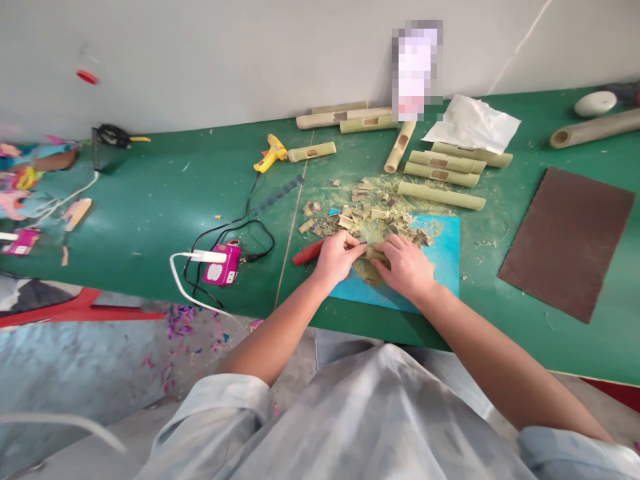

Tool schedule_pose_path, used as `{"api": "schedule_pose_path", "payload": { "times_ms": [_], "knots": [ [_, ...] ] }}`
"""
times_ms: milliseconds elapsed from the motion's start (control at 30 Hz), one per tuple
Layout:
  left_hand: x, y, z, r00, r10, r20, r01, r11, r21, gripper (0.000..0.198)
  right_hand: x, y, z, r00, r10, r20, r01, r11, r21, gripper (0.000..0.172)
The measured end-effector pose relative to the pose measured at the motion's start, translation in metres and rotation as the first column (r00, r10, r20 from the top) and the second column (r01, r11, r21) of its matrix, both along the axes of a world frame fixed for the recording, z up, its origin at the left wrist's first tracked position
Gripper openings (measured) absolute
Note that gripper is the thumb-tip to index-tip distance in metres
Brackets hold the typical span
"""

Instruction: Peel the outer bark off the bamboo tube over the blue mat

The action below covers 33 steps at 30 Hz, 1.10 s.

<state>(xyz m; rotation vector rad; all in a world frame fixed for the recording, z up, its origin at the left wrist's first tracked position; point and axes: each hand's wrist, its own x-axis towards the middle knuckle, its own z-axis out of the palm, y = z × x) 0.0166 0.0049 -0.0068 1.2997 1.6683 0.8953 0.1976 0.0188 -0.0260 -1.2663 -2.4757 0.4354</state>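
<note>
Where a blue mat [447, 267] presumably shields the worktop [145, 220], the right hand [406, 265] clamps a bamboo tube [375, 253] over it, apparently for steadiness; the left hand [340, 257] meets the tube's left end, grip unconfirmed.

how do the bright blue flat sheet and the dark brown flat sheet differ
The bright blue flat sheet is partly hidden by bamboo scraps; the dark brown flat sheet shows its whole outline. The blue sheet lies near the view's middle, the brown sheet farther right. Both lie on the green table.
</note>
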Motion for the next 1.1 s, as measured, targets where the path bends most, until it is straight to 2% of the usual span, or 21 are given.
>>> {"api": "schedule_pose_path", "payload": {
  "times_ms": [167, 367, 533, 667, 800, 933, 1100],
  "knots": [
    [-0.003, -0.001, 0.000, 0.996, -0.089, 0.002, 0.089, 0.993, -0.083, 0.021, 0.001, 0.001, -0.002, 1.000, -0.003, -0.009, 0.003, 1.000, -0.004, 0.020],
    [0.001, -0.001, -0.005, 1.000, 0.004, 0.014, -0.004, 1.000, 0.002, 0.021, 0.000, 0.001, -0.002, 1.000, 0.017, 0.001, -0.017, 1.000, 0.006, 0.019],
    [0.000, 0.001, -0.001, 0.995, 0.009, 0.097, -0.004, 0.999, -0.053, 0.017, 0.001, 0.002, -0.002, 1.000, 0.010, -0.005, -0.010, 1.000, 0.007, 0.018],
    [-0.004, -0.002, 0.000, 0.996, 0.036, 0.086, -0.038, 0.999, 0.020, 0.014, 0.001, 0.001, -0.002, 1.000, -0.003, -0.008, 0.003, 1.000, 0.018, 0.018],
    [-0.004, -0.007, -0.005, 0.991, 0.028, 0.133, -0.032, 0.999, 0.027, 0.015, 0.002, 0.000, -0.002, 1.000, 0.006, -0.012, -0.006, 1.000, 0.024, 0.019],
    [-0.005, -0.013, -0.012, 1.000, 0.000, 0.022, -0.003, 0.993, 0.115, 0.015, 0.003, -0.001, -0.001, 1.000, 0.002, -0.010, -0.002, 1.000, 0.022, 0.020],
    [-0.005, -0.016, -0.012, 0.995, -0.009, -0.101, 0.026, 0.985, 0.168, 0.016, 0.003, -0.001, 0.000, 1.000, 0.003, -0.013, -0.003, 1.000, 0.020, 0.020]
  ]
}}
